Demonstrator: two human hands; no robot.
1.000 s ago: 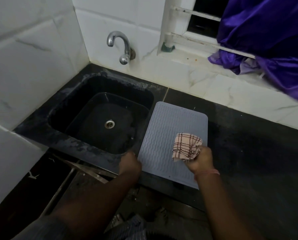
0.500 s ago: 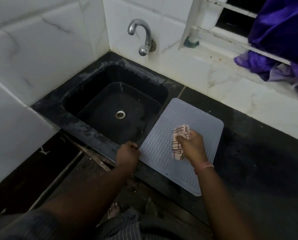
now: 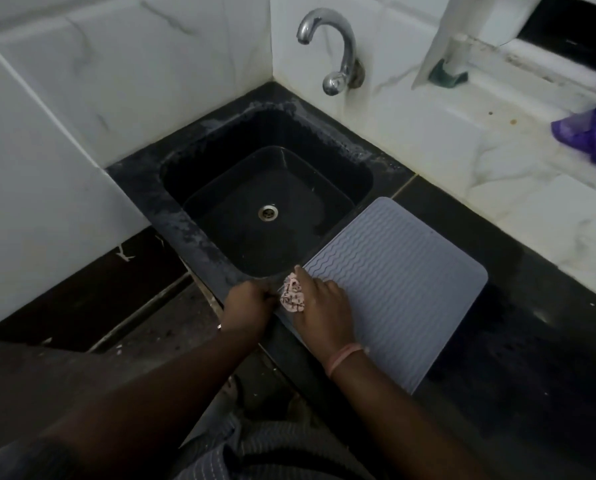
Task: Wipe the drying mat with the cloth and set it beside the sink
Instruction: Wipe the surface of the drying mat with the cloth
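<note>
Our right hand (image 3: 320,306) has its fingers (image 3: 310,279) bunched over the checked cloth (image 3: 293,295), pressing it onto the drying mat (image 3: 396,282) at the corner nearest the sink (image 3: 268,209), while our left hand (image 3: 248,304) curls round that same edge, pinning it as far as we can tell. The mat lies flat on the black bench (image 3: 538,341) just beside the sink, so we should keep that edge held and wipe along the ribs away from the sink, judging the far side not yet done
</note>
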